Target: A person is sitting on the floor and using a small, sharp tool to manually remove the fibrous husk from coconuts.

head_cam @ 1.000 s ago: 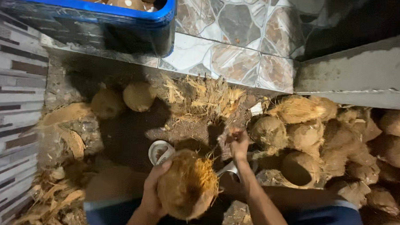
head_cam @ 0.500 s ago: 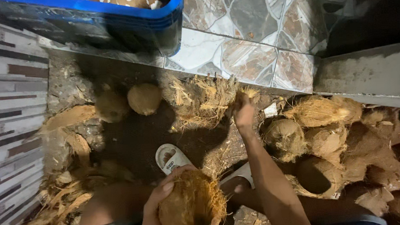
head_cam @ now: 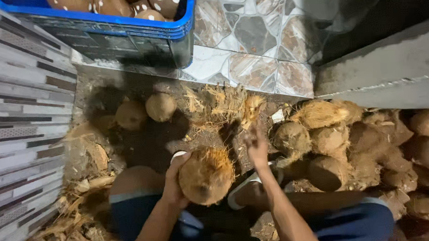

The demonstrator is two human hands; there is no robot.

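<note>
The left hand has its fingers closed around a partly husked coconut, holding it up between the knees, with brown fibre bristling off its upper right side. The right hand is stretched forward just beyond that coconut, fingers spread loose and gripping nothing, close to a tuft of torn husk fibre on the dirt floor.

By the look of it, the husking of this nut is part done: much of its shell is bare, yet fibre clings to one side. The next move calls for a firm pinch on the loose strands while the left hand braces the nut against the pull.

To the right of the free hand lies a heap of unhusked coconuts. Ahead and to the left of the gripping hand, two rounder stripped nuts sit on the ground. Farther out in that direction stands a blue plastic crate on the stone tiles, holding several cleaned brown coconuts with pale spots; how full it is cannot be told.
</note>
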